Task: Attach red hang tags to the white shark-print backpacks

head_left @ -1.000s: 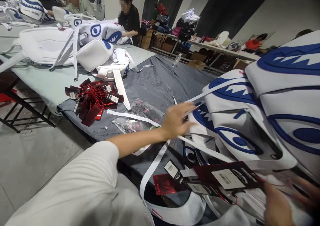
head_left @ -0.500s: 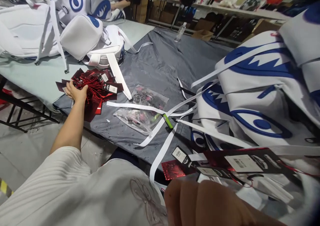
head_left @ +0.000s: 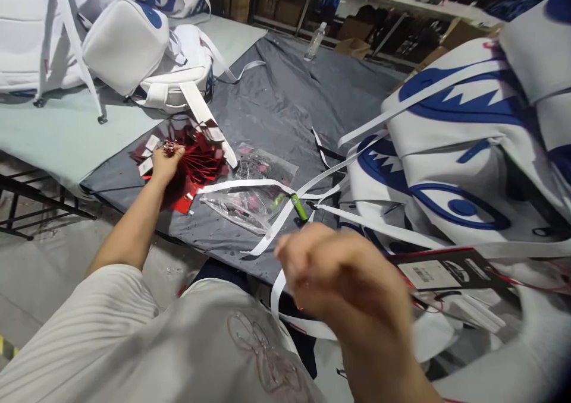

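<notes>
Left hand closed on bunch of red hang tags on grey cloth; right hand blurred, grip impossible to tell.

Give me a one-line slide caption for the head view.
Left hand grips red hang tags on the grey cloth; blurred right hand hovers beside white-and-blue backpacks.
</notes>
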`<state>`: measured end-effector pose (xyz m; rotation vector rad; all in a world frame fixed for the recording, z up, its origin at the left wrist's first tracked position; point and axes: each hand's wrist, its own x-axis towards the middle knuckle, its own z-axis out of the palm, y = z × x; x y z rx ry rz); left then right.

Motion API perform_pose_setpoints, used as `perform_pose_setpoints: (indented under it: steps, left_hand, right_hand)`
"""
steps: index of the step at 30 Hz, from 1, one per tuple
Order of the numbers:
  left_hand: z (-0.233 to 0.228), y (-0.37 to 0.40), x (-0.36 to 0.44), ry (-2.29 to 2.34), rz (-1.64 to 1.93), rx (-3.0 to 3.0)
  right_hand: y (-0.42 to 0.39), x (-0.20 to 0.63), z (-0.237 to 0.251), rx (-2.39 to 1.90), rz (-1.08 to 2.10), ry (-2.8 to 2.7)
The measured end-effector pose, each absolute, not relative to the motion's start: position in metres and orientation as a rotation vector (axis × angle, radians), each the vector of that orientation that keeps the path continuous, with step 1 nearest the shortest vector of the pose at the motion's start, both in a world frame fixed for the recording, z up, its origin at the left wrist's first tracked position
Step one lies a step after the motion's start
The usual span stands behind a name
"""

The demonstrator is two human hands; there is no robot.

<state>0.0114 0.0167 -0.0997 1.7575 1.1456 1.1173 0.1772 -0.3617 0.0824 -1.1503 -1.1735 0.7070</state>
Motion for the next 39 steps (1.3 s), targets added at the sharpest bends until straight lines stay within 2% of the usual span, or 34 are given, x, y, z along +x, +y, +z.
perform_pose_setpoints:
  steps: [5, 10, 14, 21, 31, 39]
  left_hand:
    - [-0.109, -0.031, 0.034, 0.965, 1.013, 1.782]
    - [-0.113, -0.045, 0.036, 0.964, 0.994, 1.784]
    - [-0.114, -0.044, 0.033, 0.991, 0.992, 1.793]
    - [-0.114, -0.046, 0.031, 1.015, 0.961, 1.839]
    - [-0.111, -0.047, 0.026, 1.008, 0.924, 1.885]
    - [-0.115, -0.043, 0.031, 1.102, 0.951, 1.968]
  right_hand:
    - [-0.292, 0.2, 0.015, -1.483, 0.385, -1.394]
    - [-0.226, 0.214, -0.047, -1.834, 0.046, -1.75]
    - [-0.191, 0.198, -0.066, -2.031, -0.056, -1.97]
    - [-0.162, 0.18, -0.084, -2.092, -0.584, -2.014]
    - [-0.163, 0.185, -0.079, -2.121, -0.599, -2.031]
    - [-0.174, 0.18, -0.059, -2.173, -0.48, -1.961]
